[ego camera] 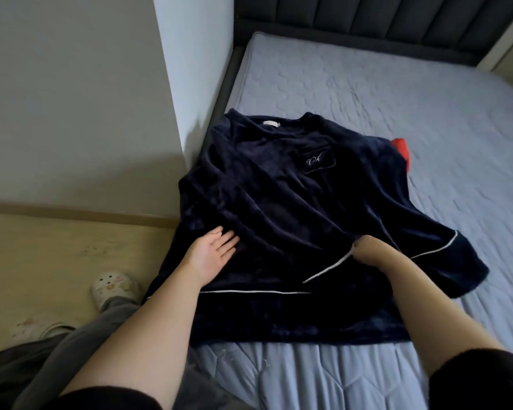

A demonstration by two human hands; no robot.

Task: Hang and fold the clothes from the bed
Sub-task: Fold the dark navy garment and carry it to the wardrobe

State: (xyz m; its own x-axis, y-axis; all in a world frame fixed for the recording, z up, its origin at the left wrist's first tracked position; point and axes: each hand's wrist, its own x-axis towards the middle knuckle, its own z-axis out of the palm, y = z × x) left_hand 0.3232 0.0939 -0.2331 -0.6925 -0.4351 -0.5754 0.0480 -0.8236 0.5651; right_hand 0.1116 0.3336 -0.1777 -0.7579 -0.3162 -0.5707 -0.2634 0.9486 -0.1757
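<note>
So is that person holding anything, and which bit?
The right hand grips the navy top by a sleeve, near its white piping. The left hand just rests flat on it.

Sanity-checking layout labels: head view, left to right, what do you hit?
white clog → left hand → monogrammed chest pocket → right hand → red cloth. The navy top spans under both hands, so it has no slot.
</note>
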